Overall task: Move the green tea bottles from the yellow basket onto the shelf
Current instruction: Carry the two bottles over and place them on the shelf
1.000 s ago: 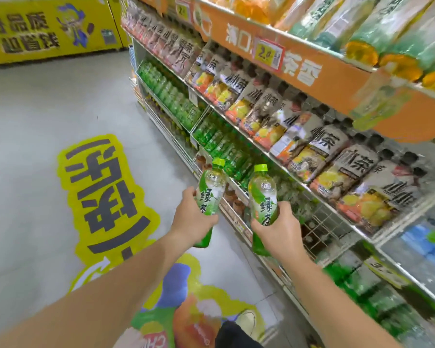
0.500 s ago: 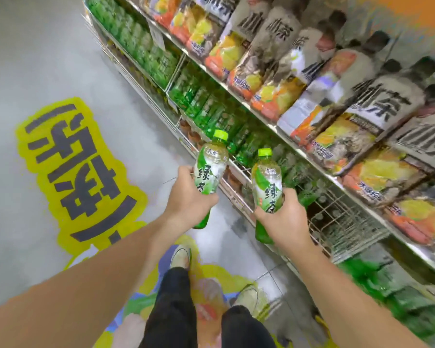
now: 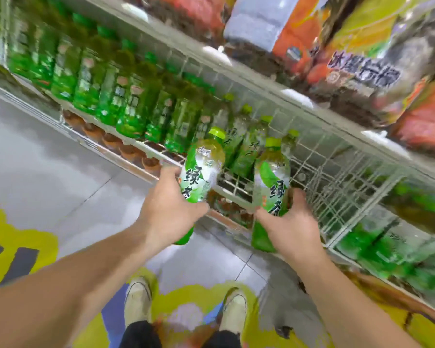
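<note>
My left hand (image 3: 170, 212) grips one green tea bottle (image 3: 202, 169) with a lime cap and a green and white label. My right hand (image 3: 290, 227) grips a second green tea bottle (image 3: 270, 182) of the same kind. Both bottles are upright and just in front of the white wire shelf (image 3: 324, 187). A few matching bottles (image 3: 244, 144) stand on that shelf right behind them, beside a bare wire section to the right. The yellow basket is out of view.
Rows of darker green bottles (image 3: 91, 81) fill the shelf to the left. Orange and yellow labelled bottles (image 3: 362, 66) sit on the shelf above. Brown-capped bottles (image 3: 111, 141) line the lower shelf. My shoes (image 3: 138, 307) stand on a grey floor with a yellow sticker (image 3: 18, 247).
The view has tilted down and closed in on the wire shelf. Both hands have carried their bottles forward to the shelf's front edge, still held.
</note>
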A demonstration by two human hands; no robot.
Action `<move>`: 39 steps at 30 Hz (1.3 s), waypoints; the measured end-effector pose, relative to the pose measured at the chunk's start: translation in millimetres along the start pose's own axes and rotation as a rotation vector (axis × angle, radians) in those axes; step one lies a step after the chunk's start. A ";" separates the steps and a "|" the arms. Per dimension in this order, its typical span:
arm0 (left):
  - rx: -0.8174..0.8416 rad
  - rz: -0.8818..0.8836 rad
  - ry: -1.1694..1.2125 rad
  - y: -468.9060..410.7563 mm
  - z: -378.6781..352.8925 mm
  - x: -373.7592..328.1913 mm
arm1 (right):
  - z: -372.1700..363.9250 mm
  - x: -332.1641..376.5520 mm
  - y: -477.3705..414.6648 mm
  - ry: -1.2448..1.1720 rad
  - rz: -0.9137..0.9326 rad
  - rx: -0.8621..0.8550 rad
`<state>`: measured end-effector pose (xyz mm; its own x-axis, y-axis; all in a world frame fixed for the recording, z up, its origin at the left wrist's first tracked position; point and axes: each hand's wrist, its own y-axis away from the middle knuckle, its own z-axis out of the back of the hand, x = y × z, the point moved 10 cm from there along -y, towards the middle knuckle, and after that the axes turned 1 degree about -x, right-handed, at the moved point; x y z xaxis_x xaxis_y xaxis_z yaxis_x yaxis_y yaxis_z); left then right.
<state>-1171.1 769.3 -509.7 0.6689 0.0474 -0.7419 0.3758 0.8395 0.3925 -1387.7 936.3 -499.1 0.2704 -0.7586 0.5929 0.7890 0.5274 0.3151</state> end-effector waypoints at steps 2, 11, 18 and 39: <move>0.034 -0.062 -0.007 -18.0 -26.1 -10.6 | 2.6 -25.2 -10.7 0.014 -0.064 -0.022; 0.128 -0.228 -0.146 -79.6 -157.1 -73.1 | 34.0 -119.9 -91.5 -0.032 -0.178 -0.231; 0.065 -0.334 -0.127 -117.8 -237.9 -114.3 | 34.6 -151.5 -154.5 -0.102 -0.179 -0.270; -0.015 -0.420 -0.399 -127.6 -355.1 -108.8 | -17.0 -203.9 -209.4 -0.349 -0.193 -0.305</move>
<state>-1519.6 849.2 -672.1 0.6558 -0.4968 -0.5685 0.6539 0.7502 0.0987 -1598.7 974.0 -698.6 -0.0557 -0.6302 0.7744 0.9458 0.2152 0.2432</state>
